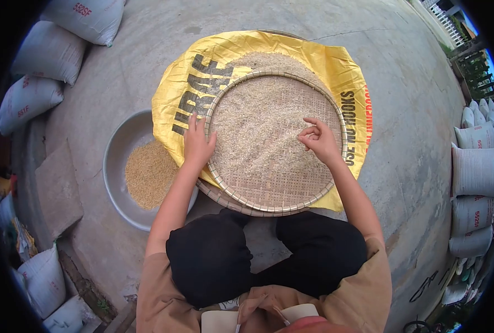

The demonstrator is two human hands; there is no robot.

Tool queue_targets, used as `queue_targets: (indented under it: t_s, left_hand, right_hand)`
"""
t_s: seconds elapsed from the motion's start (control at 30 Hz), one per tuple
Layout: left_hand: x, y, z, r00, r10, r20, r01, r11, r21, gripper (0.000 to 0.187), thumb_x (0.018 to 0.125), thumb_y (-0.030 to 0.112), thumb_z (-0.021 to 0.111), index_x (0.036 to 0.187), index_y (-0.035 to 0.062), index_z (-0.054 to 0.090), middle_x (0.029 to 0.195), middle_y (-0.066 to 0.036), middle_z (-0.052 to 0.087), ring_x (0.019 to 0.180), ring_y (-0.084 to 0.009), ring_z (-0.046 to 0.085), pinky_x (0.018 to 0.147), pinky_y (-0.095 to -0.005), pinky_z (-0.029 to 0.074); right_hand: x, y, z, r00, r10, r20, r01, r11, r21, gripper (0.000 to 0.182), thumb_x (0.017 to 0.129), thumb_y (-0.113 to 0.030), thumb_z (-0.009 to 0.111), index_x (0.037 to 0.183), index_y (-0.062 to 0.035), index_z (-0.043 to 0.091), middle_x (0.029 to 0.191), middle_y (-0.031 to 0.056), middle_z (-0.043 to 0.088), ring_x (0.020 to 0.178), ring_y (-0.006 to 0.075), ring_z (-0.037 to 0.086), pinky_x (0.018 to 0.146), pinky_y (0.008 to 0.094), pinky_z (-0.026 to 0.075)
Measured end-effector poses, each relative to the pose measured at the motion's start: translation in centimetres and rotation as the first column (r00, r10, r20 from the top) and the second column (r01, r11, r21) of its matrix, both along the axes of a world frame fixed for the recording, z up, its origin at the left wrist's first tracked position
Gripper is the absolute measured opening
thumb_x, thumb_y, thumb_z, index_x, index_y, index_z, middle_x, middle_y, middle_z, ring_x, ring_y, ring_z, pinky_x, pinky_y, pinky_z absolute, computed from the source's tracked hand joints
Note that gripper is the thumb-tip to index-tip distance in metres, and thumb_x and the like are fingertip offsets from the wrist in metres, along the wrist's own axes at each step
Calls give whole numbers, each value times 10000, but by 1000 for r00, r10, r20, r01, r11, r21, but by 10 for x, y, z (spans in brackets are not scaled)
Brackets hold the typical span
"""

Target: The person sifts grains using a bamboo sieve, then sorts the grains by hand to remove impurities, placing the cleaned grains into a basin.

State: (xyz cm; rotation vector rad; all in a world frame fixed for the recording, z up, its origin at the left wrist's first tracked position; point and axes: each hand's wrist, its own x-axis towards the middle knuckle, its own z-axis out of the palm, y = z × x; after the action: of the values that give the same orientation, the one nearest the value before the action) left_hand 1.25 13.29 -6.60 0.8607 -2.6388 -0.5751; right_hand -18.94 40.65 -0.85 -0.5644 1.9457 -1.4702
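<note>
A round woven bamboo tray [308, 191] lies in front of my crossed legs, with a layer of pale, husked-looking grain [263, 119] spread over it. My left hand [198, 143] rests at the tray's left rim, fingers stretched out and apart, thumb reaching just over the edge. Above the grain on the right side is my right hand [322, 141], its fingers curled and thumb tip drawn in to them. Whatever may be between those fingertips is too small to make out. Under the tray, a yellow printed sack [183, 83] is spread, with more grain [275, 60] behind the rim.
A metal basin [114, 186] holding golden grain [150, 175] stands to the left, partly behind my left forearm. Another woven tray's edge [216, 197] shows beneath the sack. Full white sacks line the left [50, 53] and right [476, 172] sides of the concrete floor [408, 166].
</note>
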Motion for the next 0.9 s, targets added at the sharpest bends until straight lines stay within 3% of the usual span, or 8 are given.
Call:
queue_targets:
  t_s: [0.13, 0.23, 0.47, 0.57, 0.63, 0.7, 0.77, 0.9]
  left_hand:
    - [-13, 24, 29, 965, -104, -240, 146, 975, 165, 440, 870, 232, 573, 1228, -7, 479, 1291, -248, 453, 1221, -350, 443, 982, -436, 385]
    - [-27, 51, 66, 967, 135, -216, 198, 135, 971, 345, 961, 259, 434, 1218, 35, 488, 1125, -146, 591, 1009, -243, 610, 808, -297, 497]
    - [-12, 55, 69, 922, 167, -350, 380, -571, 728, 268, 981, 298, 396, 875, 98, 539, 685, 13, 523, 563, -64, 480, 471, -189, 366]
    - [41, 28, 82, 931, 274, -240, 323, -318, 891, 274, 968, 310, 426, 791, 117, 508, 610, 49, 438, 511, -70, 395, 445, -198, 310]
    - [93, 4, 79, 935, 328, -135, 12, 351, 936, 294, 925, 372, 491, 953, 93, 581, 900, -78, 612, 876, -201, 607, 720, -300, 464]
    - [153, 4, 78, 892, 428, 147, -432, 902, -5, 398, 876, 414, 547, 1136, 116, 596, 1303, -200, 470, 1267, -382, 375, 1002, -526, 320]
    - [208, 5, 74, 767, 520, 375, -536, 841, -69, 454, 839, 434, 574, 1206, 166, 593, 1496, -189, 182, 1376, -452, 39, 1018, -693, 86]
    - [281, 13, 68, 733, 326, 597, -625, 668, 403, 604, 813, 522, 565, 1279, 139, 531, 1486, -177, 227, 1361, -486, 70, 998, -719, 78]
  right_hand:
    - [18, -19, 31, 982, 140, -129, -150, 986, -70, 533, 758, 11, 684, 1244, 2, 464, 814, 52, 625, 581, 37, 520, 525, 181, 427]
    - [39, -37, 58, 949, 239, -207, -259, 963, -72, 557, 766, -4, 678, 1278, -31, 461, 853, 57, 658, 581, 34, 524, 546, 182, 433]
    - [71, -48, 103, 752, 432, -497, -409, 898, 161, 549, 799, -88, 662, 1312, -100, 467, 969, 56, 687, 561, 125, 553, 604, 269, 484]
    - [55, -19, 93, 718, 296, -630, -280, 951, 128, 515, 805, -76, 654, 1292, -92, 485, 983, 62, 675, 604, 119, 548, 604, 261, 473]
    - [44, 10, 76, 744, 244, -622, -187, 970, 156, 490, 813, -68, 644, 1279, -84, 495, 971, 63, 669, 623, 110, 540, 599, 260, 462]
    - [37, 43, 54, 812, 163, -561, -78, 982, 172, 462, 825, -66, 633, 1268, -70, 502, 957, 62, 666, 637, 100, 535, 597, 261, 456]
    - [32, 76, 29, 856, 82, -511, 15, 983, 182, 434, 838, -68, 622, 1255, -48, 509, 956, 71, 661, 653, 100, 537, 605, 257, 457]
    - [52, 127, -5, 827, -2, -562, 134, 972, 193, 390, 848, -60, 608, 1226, -10, 528, 966, 99, 651, 668, 112, 538, 629, 243, 465]
